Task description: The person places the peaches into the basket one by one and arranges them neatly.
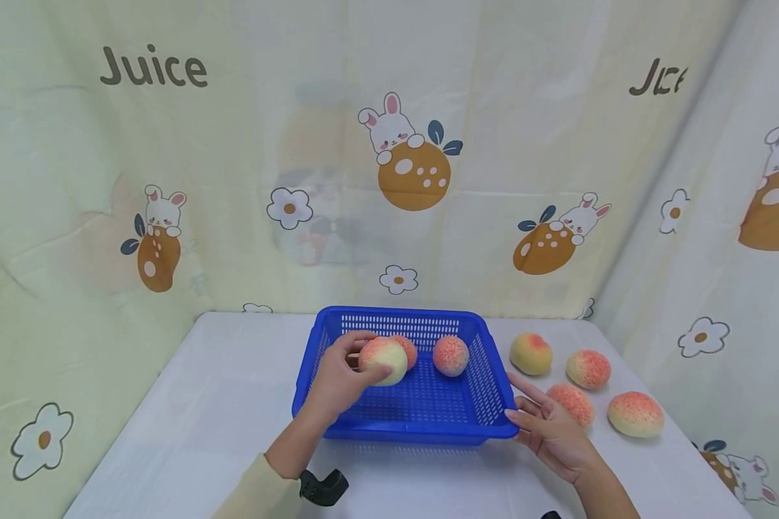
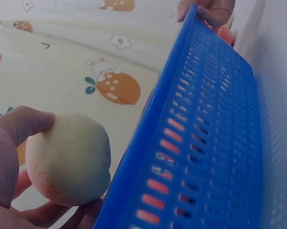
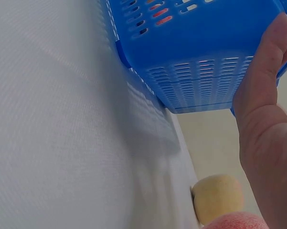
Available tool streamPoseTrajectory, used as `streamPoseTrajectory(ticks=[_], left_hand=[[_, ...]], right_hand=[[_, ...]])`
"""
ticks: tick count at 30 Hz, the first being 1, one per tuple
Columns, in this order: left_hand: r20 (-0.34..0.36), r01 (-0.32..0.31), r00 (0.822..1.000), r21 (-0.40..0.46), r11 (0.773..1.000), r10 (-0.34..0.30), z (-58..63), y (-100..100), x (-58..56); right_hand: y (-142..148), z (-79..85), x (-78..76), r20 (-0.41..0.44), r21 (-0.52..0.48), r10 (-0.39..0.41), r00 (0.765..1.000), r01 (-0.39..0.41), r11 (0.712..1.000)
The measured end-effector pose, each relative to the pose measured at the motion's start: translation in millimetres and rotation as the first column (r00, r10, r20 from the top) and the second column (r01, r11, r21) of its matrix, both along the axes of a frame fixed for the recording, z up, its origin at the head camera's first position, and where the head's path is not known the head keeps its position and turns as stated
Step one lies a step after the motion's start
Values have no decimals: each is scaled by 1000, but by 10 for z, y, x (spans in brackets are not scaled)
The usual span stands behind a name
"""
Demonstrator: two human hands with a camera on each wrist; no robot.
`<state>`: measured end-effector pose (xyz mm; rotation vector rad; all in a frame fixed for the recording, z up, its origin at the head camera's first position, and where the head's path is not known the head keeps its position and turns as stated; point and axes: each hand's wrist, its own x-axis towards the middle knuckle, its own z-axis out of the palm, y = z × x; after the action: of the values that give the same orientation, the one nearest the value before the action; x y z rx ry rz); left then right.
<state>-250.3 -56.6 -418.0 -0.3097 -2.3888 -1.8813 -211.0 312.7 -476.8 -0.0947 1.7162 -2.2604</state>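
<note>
Closest to the lens: cream sleeve (image 1: 260,490) at bottom left, black wrist mount (image 1: 324,488) right beside it. Behind everything, big cream curtain (image 1: 247,144) across the back and down both sides, printed with bunnies on orange-brown fruit, white flowers and "Juice" lettering. Below that, white table (image 1: 221,404), finely ribbed up close in the right wrist view. On it, blue perforated basket (image 1: 415,430), long axis running left to right, short sides pointing back toward the curtain. Right hand (image 1: 555,436) clamped on the rim at the near right corner. Left hand (image 1: 337,375) curled round a pale-yellow peach (image 1: 389,365), up over the basket a bit left of centre. Pretty much round, long axis hard to call; red blush toward upper left, pale side toward the head camera, cleft facing the basket rim. Two pinkish peaches (image 1: 451,355) inside the basket, one partly hidden behind the held one. Four loose peaches (image 1: 636,414) on the table to the right, one partly behind the right hand.
</note>
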Motion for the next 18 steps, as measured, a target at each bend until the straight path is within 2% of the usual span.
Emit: streamPoseTrajectory(ticks=[6,12,18], left_hand=[[-24,52,998,-6,999,-52,-2,112,-63],[45,84,996,-13,996,-84,26,247,-89],[67,128,990,-3,992,-128,21,372,-126]], right_hand=[[-5,-12,9,-11,-25,13,1000,-13,1000],[-2,-7,8,-11,-34,13,1000,-14,999],[13,-28,2,-25,-42,28,999,-29,999]])
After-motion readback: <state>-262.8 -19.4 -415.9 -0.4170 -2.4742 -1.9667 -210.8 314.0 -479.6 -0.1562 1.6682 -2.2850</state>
